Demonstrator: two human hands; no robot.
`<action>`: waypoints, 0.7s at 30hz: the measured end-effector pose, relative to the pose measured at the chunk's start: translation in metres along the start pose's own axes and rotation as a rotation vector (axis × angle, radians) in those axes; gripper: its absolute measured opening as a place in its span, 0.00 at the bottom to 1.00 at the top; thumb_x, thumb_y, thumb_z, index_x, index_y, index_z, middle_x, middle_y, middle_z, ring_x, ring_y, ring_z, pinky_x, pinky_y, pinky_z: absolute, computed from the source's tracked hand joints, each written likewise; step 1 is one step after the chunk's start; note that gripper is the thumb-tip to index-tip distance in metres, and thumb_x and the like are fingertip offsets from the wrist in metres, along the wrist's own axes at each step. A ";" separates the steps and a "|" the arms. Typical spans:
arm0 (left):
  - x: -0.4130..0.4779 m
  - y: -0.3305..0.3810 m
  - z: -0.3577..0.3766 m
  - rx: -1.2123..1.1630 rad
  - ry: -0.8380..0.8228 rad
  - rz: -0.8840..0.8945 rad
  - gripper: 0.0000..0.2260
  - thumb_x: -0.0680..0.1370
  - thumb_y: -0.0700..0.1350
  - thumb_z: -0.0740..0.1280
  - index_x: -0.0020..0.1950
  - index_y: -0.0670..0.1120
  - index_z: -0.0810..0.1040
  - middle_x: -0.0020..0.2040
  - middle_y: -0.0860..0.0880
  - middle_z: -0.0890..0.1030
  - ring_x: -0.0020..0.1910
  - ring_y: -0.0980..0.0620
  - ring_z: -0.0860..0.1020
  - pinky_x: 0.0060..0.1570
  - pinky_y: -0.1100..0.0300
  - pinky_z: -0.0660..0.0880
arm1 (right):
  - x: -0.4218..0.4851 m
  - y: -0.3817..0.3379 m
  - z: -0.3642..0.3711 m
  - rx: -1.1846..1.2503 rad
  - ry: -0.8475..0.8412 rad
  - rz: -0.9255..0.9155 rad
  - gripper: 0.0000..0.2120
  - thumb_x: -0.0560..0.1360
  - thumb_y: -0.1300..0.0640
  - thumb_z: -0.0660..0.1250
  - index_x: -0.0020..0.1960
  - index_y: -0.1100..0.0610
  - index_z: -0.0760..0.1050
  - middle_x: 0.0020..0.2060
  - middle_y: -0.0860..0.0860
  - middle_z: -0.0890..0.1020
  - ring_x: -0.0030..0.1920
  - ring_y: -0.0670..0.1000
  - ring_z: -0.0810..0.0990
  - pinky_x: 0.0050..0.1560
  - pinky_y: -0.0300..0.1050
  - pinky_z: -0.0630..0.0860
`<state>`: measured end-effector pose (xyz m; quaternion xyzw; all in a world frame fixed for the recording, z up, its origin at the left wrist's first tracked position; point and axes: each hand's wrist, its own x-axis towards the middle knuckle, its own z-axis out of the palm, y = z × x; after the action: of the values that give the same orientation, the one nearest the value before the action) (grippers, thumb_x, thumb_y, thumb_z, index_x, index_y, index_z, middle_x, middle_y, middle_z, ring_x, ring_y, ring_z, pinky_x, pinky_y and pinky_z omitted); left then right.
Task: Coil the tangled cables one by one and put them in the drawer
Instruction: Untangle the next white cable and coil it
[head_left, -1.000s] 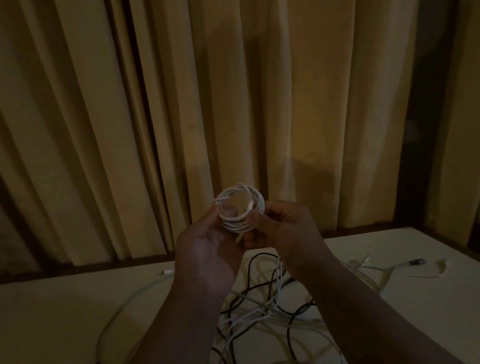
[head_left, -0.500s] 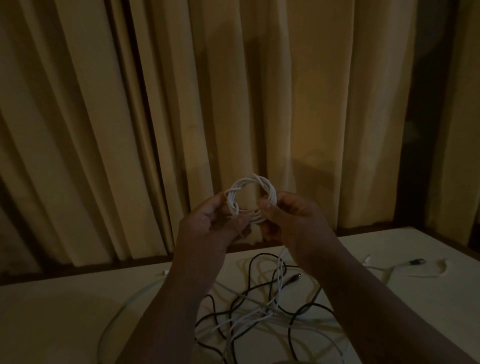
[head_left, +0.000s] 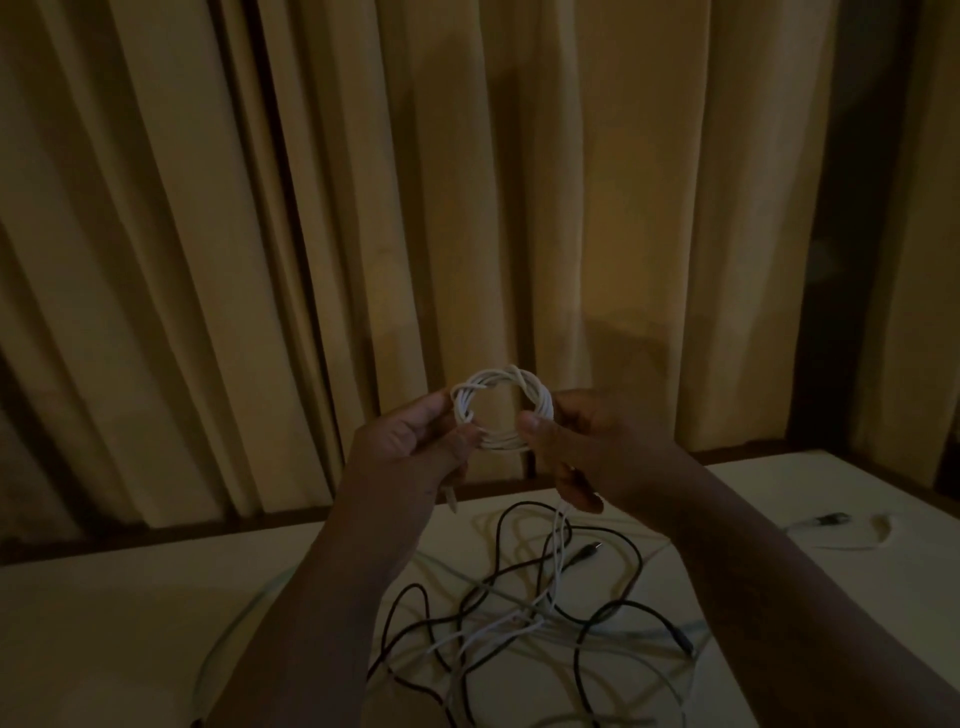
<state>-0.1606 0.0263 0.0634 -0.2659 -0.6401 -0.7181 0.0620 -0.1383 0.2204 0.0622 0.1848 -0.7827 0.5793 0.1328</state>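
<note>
Both hands, left (head_left: 415, 441) and right (head_left: 587, 447), are pinching one nearly wound white coil (head_left: 501, 408), while a tangle (head_left: 519, 613) is waiting on the table (head_left: 104, 623); no drawer is showing.

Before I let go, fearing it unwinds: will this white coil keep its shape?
Probably not: the coil is thin loose loops, pinched by left hand and right hand. Its tail hangs free, so it may unwind. Likely light: fingertips hold it.
</note>
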 end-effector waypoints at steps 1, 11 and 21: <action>0.000 0.000 0.000 0.027 0.003 0.004 0.15 0.77 0.36 0.69 0.52 0.56 0.86 0.42 0.50 0.85 0.37 0.58 0.78 0.35 0.64 0.74 | -0.001 -0.001 0.000 -0.056 0.005 0.012 0.17 0.81 0.51 0.65 0.42 0.64 0.76 0.24 0.55 0.74 0.22 0.52 0.70 0.25 0.43 0.68; 0.002 -0.008 0.001 0.135 0.004 -0.005 0.15 0.77 0.36 0.69 0.53 0.57 0.80 0.48 0.54 0.87 0.42 0.62 0.83 0.35 0.70 0.75 | 0.002 0.003 0.002 -0.338 0.023 -0.007 0.13 0.81 0.43 0.63 0.50 0.51 0.80 0.41 0.53 0.84 0.41 0.53 0.83 0.44 0.56 0.81; 0.007 -0.012 -0.006 0.475 0.241 0.106 0.03 0.74 0.48 0.75 0.47 0.53 0.84 0.41 0.57 0.85 0.41 0.60 0.82 0.41 0.61 0.78 | 0.001 0.000 -0.006 0.088 0.156 0.010 0.06 0.78 0.56 0.70 0.51 0.57 0.84 0.40 0.56 0.85 0.39 0.53 0.84 0.48 0.59 0.83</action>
<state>-0.1734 0.0246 0.0552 -0.1897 -0.7638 -0.5700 0.2361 -0.1388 0.2265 0.0645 0.1409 -0.7447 0.6263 0.1825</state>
